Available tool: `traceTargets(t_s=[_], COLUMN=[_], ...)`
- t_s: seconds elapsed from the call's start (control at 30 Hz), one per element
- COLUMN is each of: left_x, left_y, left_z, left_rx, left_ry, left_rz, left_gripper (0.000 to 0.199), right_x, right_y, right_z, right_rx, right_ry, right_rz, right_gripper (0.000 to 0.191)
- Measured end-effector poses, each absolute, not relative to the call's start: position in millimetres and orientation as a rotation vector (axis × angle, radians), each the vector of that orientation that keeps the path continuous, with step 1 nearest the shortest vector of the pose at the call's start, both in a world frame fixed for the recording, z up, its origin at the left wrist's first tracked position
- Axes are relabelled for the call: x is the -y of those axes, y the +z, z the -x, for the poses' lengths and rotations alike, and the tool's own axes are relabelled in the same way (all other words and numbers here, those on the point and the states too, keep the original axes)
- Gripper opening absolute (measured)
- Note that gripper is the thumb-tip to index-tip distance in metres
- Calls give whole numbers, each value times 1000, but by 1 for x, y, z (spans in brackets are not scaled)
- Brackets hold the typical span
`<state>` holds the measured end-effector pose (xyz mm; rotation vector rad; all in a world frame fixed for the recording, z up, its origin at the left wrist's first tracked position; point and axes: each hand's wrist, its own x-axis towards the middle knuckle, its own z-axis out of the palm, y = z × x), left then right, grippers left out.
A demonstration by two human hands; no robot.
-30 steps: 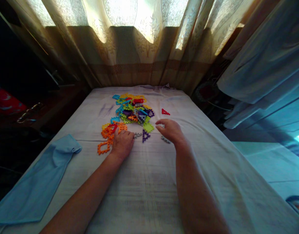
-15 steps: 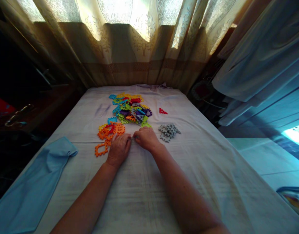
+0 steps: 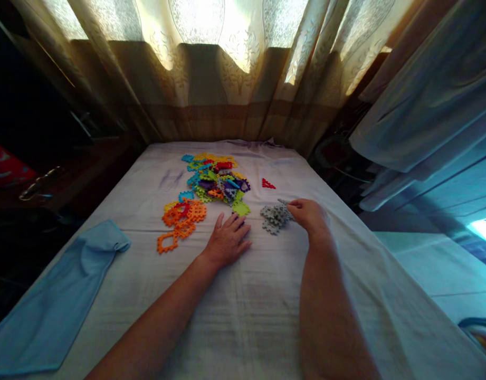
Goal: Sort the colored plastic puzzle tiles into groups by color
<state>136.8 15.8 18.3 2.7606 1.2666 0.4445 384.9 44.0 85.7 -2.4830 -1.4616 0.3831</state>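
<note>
With its fingers spread, my left hand [image 3: 228, 240] rests just in front of the mixed pile of plastic interlocking pieces [image 3: 215, 179], close to a lime green piece [image 3: 241, 207]. My right hand [image 3: 309, 214] pinches a grey interlocking piece [image 3: 283, 201] over the right side of the grey pile [image 3: 273, 218]; most of that piece's far end is hidden among the others or by my fingers. Left of my left hand lie several orange pieces [image 3: 184, 229] with a red one among them. A red triangular piece [image 3: 268, 183] sits alone beyond the grey pile.
A white sheet [image 3: 243, 327] covers the surface. A folded light blue cloth [image 3: 64, 295] lies along the left side. Curtains [image 3: 227, 89] hang behind the far edge, and white fabric [image 3: 420, 100] hangs at the right. A dark wooden shelf [image 3: 68, 179] stands at left.
My hands have come apart from their meeting point near the orange pieces. The right one has moved right to the grey pile with a grey piece; the left has shifted right and opened flat.
</note>
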Motion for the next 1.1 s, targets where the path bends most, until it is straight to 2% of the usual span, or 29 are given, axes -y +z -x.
traceTargets(t_s=[0.33,0.5,0.7,0.83,1.0,1.1], left_x=[-14,-11,-17,-23,-30,-37], left_y=[20,17,6,0,-6,-10], left_z=[-97,-59,-32,-27,-22,-19], left_rx=[-1583,-1728,-1901,-1936,-1896,-1882], left_ry=[528,621,787,903,1123,1302], left_rz=[-2693,-2714,-2561,-2435,-2310,-2190], left_gripper=[32,32,35,36,34,36], right_x=[-47,-51,-63,-101,-154,-156], right_y=[81,82,61,59,66,60], right_z=[-384,-349,-282,-256,-242,-223], right_rx=[1445,1666,1987,1847,1674,1734], right_ry=[351,181,237,248,412,497], right_rz=[2561,2255,1864,1959,2145,2135], right_gripper=[30,33,46,61,63,60])
